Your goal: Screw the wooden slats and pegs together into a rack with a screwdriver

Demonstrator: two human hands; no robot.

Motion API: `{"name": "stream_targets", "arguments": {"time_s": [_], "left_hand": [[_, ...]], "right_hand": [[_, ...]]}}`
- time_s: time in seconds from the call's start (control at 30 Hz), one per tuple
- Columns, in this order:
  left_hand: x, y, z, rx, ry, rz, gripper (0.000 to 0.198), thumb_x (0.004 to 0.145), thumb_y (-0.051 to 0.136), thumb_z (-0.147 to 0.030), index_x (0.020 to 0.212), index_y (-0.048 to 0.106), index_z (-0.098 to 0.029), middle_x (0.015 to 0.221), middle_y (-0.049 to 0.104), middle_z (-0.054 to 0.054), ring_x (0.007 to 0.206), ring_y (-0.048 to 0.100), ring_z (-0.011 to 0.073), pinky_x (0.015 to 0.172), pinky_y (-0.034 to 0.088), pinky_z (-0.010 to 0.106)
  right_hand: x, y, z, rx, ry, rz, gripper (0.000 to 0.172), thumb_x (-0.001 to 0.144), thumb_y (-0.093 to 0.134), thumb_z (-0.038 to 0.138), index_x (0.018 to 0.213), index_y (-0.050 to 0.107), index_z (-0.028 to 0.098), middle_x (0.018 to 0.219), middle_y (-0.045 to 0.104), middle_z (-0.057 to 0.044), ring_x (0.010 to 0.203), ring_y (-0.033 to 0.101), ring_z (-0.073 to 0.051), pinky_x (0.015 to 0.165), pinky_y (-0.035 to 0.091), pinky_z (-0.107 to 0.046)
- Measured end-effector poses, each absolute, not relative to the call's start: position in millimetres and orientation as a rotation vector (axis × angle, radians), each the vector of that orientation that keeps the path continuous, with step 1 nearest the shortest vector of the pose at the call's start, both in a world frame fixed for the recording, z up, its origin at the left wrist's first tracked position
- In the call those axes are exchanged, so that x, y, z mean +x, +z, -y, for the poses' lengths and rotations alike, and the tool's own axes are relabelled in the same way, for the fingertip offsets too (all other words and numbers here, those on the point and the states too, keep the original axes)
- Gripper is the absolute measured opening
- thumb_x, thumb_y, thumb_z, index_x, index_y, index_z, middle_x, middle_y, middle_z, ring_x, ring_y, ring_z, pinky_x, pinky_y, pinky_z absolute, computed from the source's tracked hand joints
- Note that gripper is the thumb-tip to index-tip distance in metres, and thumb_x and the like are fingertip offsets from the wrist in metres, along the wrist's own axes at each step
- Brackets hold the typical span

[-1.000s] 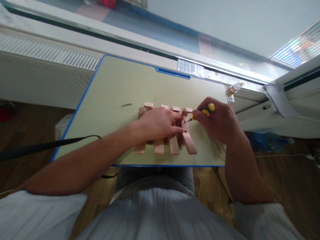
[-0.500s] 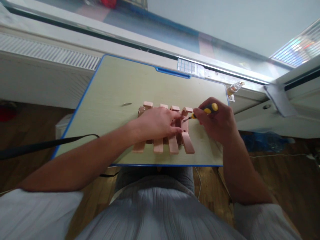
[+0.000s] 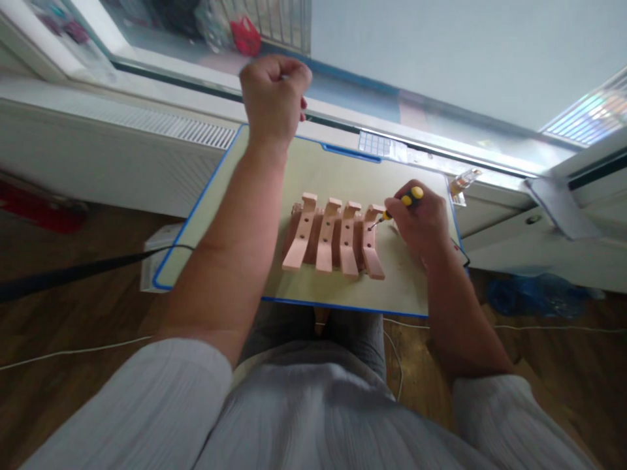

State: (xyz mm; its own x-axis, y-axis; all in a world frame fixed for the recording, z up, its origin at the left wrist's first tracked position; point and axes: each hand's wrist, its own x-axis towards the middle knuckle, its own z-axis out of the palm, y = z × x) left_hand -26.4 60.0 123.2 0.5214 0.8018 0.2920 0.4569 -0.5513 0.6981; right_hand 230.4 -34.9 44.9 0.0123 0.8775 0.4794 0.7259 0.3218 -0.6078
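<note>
A wooden hook rack point(image 3: 326, 238) lies on the small table point(image 3: 259, 189). It has several pale, bent wooden pieces fixed across a darker brown base, with dark screw holes or screw heads in them. My right hand point(image 3: 421, 215) is closed around a yellow and black screwdriver point(image 3: 410, 196). The screwdriver's tip meets the rightmost wooden piece point(image 3: 371, 241) near its upper hole. My left hand point(image 3: 274, 91) is raised beyond the table's far edge, away from the rack, its fingers curled into a fist. Whether anything is inside that fist is hidden.
A clear bottle with amber contents point(image 3: 464, 183) stands on the sill at the right corner. A blue handle slot point(image 3: 350, 152) marks the table's far edge. A radiator point(image 3: 196, 130) is at the left, and a black strap point(image 3: 98, 267) hangs there.
My left hand has left the rack, risen up and away, and curled into a fist. My right hand keeps the screwdriver at the rightmost piece. The view has shifted slightly.
</note>
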Motion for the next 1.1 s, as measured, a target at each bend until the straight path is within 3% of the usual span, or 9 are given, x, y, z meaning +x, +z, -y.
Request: {"name": "stream_targets", "arguments": {"time_s": [0.23,0.37,0.5,0.63,0.87,1.1], "left_hand": [[-22.4,99.2,-24.8,2.290,0.975,-0.941,0.019,0.086,0.077,-0.028,0.097,0.087,-0.017,0.079,0.079,0.004,0.073,0.069,0.0145,0.070,0.051,0.028],[-17.0,63.9,0.8,2.470,0.509,-0.645,0.020,0.099,0.069,-0.033,0.096,0.086,-0.023,0.069,0.072,-0.002,0.060,0.062,0.0111,0.058,0.044,0.025],[-12.8,48.4,5.0,2.662,0.414,-0.419,0.025,0.109,0.060,-0.024,0.105,0.085,-0.021,0.111,0.082,0.008,0.100,0.077,0.0194,0.092,0.061,0.033],[-11.5,39.0,3.0,2.700,0.389,-0.405,0.030,0.116,0.055,-0.031,0.131,0.080,-0.024,0.145,0.078,0.008,0.137,0.072,0.0246,0.124,0.055,0.044],[-17.5,23.3,6.7,2.780,0.310,-0.559,0.042,0.117,0.053,-0.047,0.148,0.072,-0.026,0.163,0.067,0.005,0.147,0.068,0.0287,0.128,0.055,0.051],[-18.0,23.2,9.4,2.757,0.266,-0.660,0.041,0.116,0.052,-0.050,0.145,0.073,-0.030,0.169,0.061,0.004,0.145,0.070,0.0310,0.122,0.060,0.054]], "right_hand": [[228.0,50.8,29.8,-1.418,0.305,1.823,0.015,0.087,0.069,0.029,0.075,0.061,0.024,0.060,0.057,0.006,0.057,0.048,-0.012,0.059,0.040,-0.028],[227.6,50.0,26.4,-1.374,0.355,1.830,0.012,0.086,0.069,0.025,0.076,0.062,0.023,0.060,0.056,0.006,0.058,0.046,-0.011,0.059,0.038,-0.026],[228.2,43.3,26.5,-1.348,0.407,1.762,0.013,0.085,0.070,0.022,0.077,0.061,0.023,0.062,0.061,0.006,0.058,0.049,-0.011,0.058,0.039,-0.026],[228.5,37.7,30.5,-1.251,0.469,1.723,0.015,0.088,0.070,0.022,0.078,0.059,0.024,0.064,0.062,0.006,0.057,0.049,-0.010,0.058,0.040,-0.025],[229.3,31.7,32.6,-1.216,0.442,1.688,0.018,0.093,0.071,0.024,0.079,0.059,0.023,0.064,0.060,0.007,0.057,0.047,-0.010,0.058,0.041,-0.026],[229.2,29.4,33.8,-1.196,0.453,1.657,0.020,0.094,0.070,0.026,0.078,0.058,0.024,0.063,0.060,0.006,0.055,0.047,-0.010,0.055,0.039,-0.027]]}}
